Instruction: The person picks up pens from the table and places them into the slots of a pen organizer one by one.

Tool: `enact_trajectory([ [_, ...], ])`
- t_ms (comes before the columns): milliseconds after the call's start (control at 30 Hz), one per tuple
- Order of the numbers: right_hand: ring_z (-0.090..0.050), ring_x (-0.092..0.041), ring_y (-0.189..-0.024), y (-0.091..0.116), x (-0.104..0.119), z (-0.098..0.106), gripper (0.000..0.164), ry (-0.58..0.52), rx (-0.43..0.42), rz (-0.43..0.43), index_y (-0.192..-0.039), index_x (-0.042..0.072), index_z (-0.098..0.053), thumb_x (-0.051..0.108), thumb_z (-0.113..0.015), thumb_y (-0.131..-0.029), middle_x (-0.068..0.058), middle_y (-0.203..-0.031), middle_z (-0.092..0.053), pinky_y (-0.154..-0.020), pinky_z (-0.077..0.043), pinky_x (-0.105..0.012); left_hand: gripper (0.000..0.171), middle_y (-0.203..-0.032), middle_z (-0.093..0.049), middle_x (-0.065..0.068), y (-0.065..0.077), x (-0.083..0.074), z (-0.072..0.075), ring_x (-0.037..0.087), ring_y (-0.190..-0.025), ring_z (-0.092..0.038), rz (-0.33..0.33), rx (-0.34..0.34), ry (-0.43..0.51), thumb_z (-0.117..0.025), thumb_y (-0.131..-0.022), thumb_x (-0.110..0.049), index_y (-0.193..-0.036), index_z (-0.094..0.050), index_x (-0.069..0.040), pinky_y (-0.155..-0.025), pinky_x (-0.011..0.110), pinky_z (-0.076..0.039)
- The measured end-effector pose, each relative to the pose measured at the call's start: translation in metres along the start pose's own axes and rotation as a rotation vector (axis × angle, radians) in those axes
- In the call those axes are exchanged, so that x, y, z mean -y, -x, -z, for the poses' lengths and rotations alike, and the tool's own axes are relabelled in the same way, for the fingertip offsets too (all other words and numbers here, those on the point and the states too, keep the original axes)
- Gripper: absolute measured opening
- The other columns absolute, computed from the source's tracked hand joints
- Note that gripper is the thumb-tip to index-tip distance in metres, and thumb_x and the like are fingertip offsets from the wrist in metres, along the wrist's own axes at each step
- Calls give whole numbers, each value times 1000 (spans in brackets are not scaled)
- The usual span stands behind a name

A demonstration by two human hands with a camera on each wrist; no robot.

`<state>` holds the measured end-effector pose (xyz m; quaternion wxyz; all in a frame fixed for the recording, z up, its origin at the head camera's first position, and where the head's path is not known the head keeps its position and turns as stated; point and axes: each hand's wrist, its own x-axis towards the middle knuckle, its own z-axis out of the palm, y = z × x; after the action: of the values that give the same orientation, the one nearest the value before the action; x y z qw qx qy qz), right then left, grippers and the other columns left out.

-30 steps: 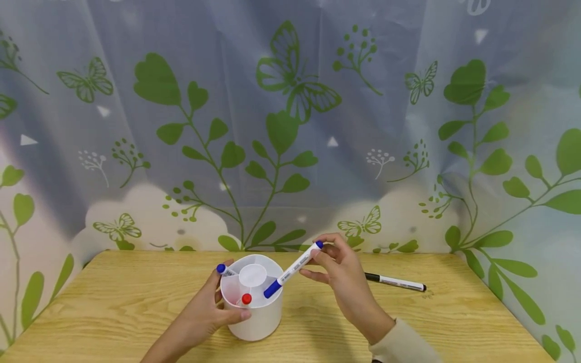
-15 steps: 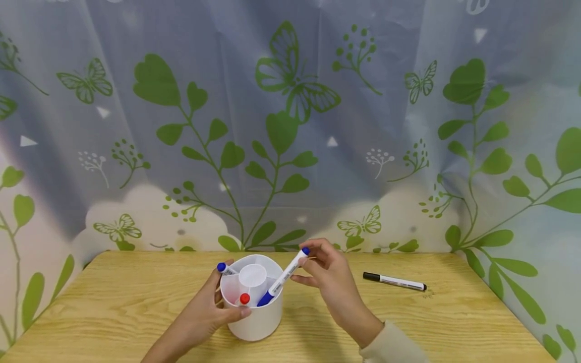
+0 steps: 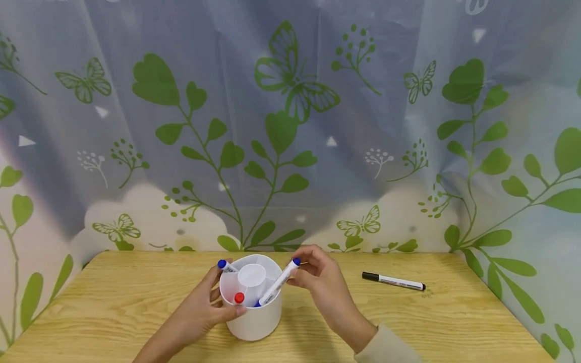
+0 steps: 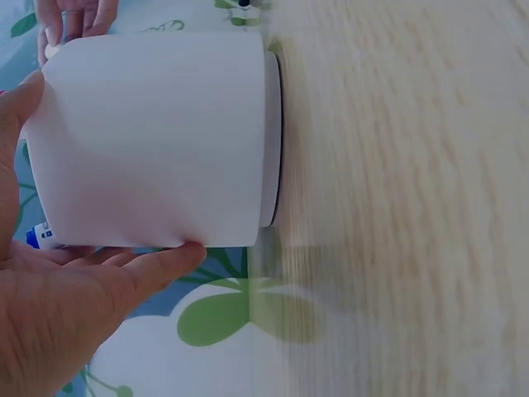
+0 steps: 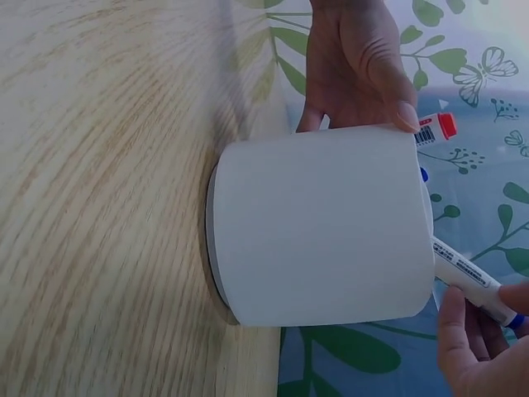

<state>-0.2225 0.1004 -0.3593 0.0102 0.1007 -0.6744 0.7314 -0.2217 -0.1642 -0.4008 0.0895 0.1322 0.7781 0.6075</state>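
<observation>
One white holder, gripped at eight o'clock by the left hand, a wide hold around its wall! The right hand pinches a blue-ended marker near its top, lower end inside the holder at five, body leaning toward two. Red-ended marker at seven, second blue marker at ten, black marker well apart at three.

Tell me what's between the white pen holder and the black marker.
In the head view, the right hand, pinching a blue marker, is between the holder and the black marker; bare tabletop shows past the hand.
</observation>
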Motion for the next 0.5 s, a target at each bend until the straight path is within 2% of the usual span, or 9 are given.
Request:
enact_trajectory([
  [100,-66,-18,-98,2,-1,-2,23,23,4,-2,-115,-6,-62,-12,-65,-93,-12,-107,-68,-87,-63,-33,106,-170,-21,29,1,-1,2,48,-153,-34,-5,14,12,-87,-87,-17,-165,-17,-4,-114,47,-50],
  [233,-64,-19,-98,4,-2,-6,25,60,10,8,-114,-8,-63,-11,-67,-90,-16,-110,-68,-85,-60,-28,100,-171,-18,29,2,-2,4,49,-152,-35,2,36,22,-85,-89,-16,-164,-21,-6,-111,47,-52],
  [333,-63,-18,-98,6,-3,-7,25,92,15,19,-114,-8,-64,-10,-68,-90,-20,-114,-67,-82,-58,-25,100,-173,-12,28,2,-3,5,50,-152,-35,8,50,29,-84,-90,-16,-165,-19,-6,-111,48,-52],
  [500,-62,-18,-97,7,-4,-9,22,145,15,36,-112,-5,-66,-8,-69,-90,-19,-112,-68,-77,-55,-23,102,-173,-7,28,2,-3,7,52,-150,-37,13,56,18,-83,-90,-16,-166,-15,-5,-111,49,-52],
])
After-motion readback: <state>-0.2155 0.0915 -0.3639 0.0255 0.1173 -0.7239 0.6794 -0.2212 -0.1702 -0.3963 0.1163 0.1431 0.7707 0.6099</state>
